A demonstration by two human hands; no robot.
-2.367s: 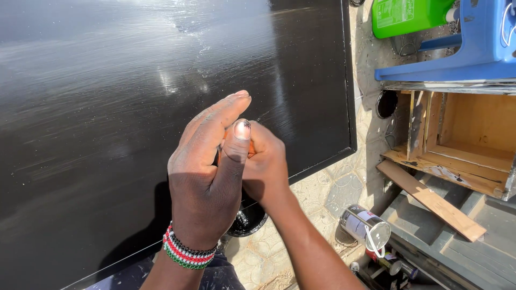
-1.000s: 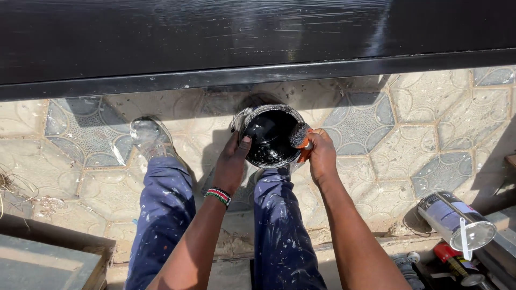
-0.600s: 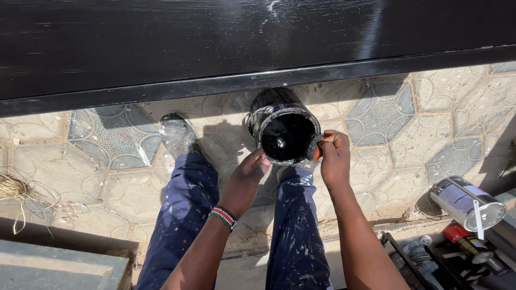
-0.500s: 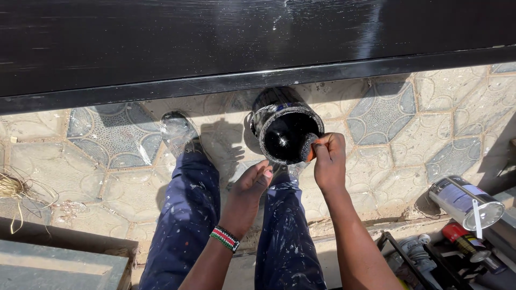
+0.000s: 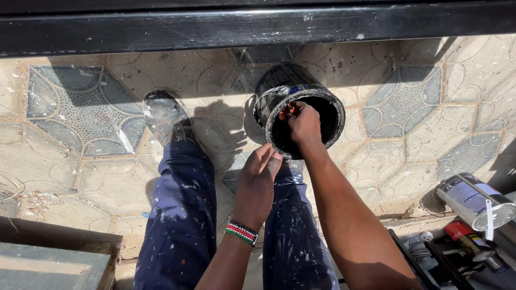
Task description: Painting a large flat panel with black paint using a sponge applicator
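A black paint can stands open on the patterned paving just below the edge of a black painted panel. My right hand reaches down into the can's mouth, its fingers closed on a small orange-backed sponge of which only a sliver shows. My left hand, with a beaded bracelet on the wrist, hovers just below the can's near rim, fingers loosely apart and holding nothing. Both hands are above my paint-spattered blue trousers.
My shoe rests on the paving left of the can. A silver tin lies on its side at the right, with smaller cans below it. A grey slab sits at the bottom left.
The view has dropped from the panel to the ground. My right hand moved from the can's rim into its mouth with the sponge. My left hand let go of the can and drew back.
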